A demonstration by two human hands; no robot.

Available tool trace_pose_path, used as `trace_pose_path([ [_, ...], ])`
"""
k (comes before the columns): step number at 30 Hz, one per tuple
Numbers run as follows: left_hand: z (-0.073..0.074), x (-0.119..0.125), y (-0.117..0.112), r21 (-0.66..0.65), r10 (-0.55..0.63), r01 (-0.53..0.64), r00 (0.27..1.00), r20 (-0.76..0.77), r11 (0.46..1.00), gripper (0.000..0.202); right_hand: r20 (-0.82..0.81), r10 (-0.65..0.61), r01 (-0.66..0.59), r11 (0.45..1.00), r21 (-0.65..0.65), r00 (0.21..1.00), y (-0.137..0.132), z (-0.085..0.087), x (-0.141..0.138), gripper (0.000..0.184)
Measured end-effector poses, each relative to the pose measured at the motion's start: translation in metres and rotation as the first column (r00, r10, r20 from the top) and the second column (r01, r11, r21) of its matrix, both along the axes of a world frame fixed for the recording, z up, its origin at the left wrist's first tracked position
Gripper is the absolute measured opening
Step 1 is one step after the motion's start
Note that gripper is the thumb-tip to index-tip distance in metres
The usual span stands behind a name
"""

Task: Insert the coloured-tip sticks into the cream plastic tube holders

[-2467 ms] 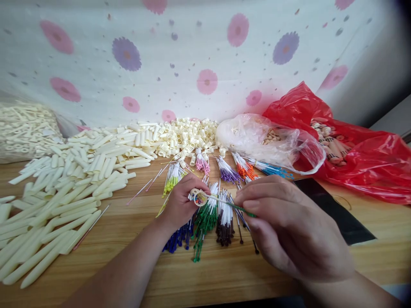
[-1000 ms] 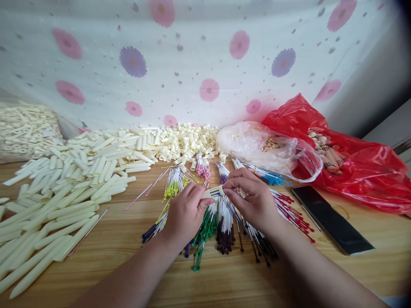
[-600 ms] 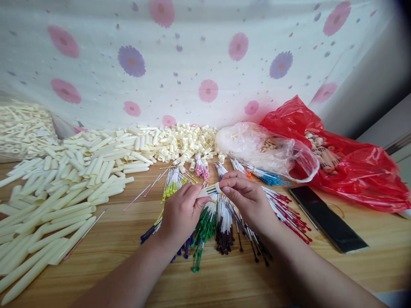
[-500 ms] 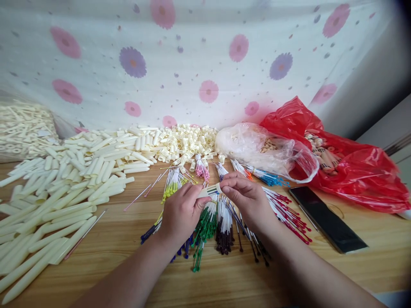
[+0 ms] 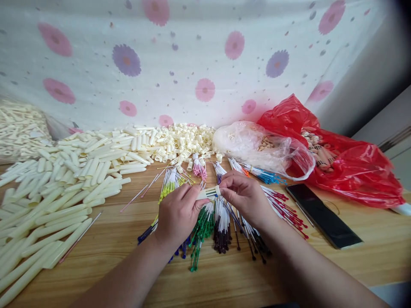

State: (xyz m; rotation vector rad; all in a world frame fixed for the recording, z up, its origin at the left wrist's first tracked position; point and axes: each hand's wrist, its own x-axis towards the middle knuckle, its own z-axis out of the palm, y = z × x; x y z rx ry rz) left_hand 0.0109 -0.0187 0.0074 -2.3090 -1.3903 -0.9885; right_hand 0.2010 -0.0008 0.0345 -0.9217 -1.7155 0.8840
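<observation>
The left hand [image 5: 177,210] and right hand [image 5: 245,194] are pinching opposite ends of one tube [image 5: 208,193] between them, its cream wall showing dark slots. Both hands are partly hiding coloured sticks [image 5: 221,238], which are fanning out beneath. Beyond the right hand, one clear bag [image 5: 240,134] and one red bag [image 5: 362,171] are lying; one phone [image 5: 323,216] is resting to its right. Cream barrels [image 5: 62,218], too many for counting, are lying left of the left hand.

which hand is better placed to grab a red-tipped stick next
Right, most likely: the red-tipped sticks lie just beyond the right hand, on its outer side. The left hand is farther away, across the tube that both hands grip.
</observation>
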Motion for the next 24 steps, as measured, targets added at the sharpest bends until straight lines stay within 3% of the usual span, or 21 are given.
trace_pose_path([
  [5,0.001,0.001,-0.001,-0.017,0.007,-0.007,1.0,-0.012,1.0,0.032,0.043,-0.049,0.049,0.999,0.003,0.998,-0.003,0.002,-0.004,0.013],
  [9,0.001,0.002,0.001,-0.078,-0.013,0.016,0.999,0.032,0.997,0.033,0.055,0.0,0.001,1.0,-0.017,0.999,-0.001,0.004,-0.002,0.015],
  [16,-0.003,-0.003,0.008,-0.275,-0.145,0.221,0.952,0.27,0.936,0.034,0.043,0.165,-0.167,0.985,0.039,0.985,0.002,0.012,0.008,0.014],
  [19,-0.004,-0.005,0.009,-0.366,-0.205,0.388,0.87,0.448,0.846,0.037,0.09,0.125,-0.138,0.977,0.162,0.988,-0.008,0.016,0.008,0.012],
  [22,-0.005,-0.006,0.008,-0.451,-0.228,0.575,0.754,0.616,0.683,0.045,0.151,0.051,-0.104,0.924,0.368,0.987,-0.021,0.018,0.007,0.016],
  [24,-0.004,-0.006,0.007,-0.461,-0.222,0.649,0.694,0.685,0.606,0.05,0.163,0.055,-0.122,0.89,0.439,0.985,-0.025,0.021,0.007,0.02],
])
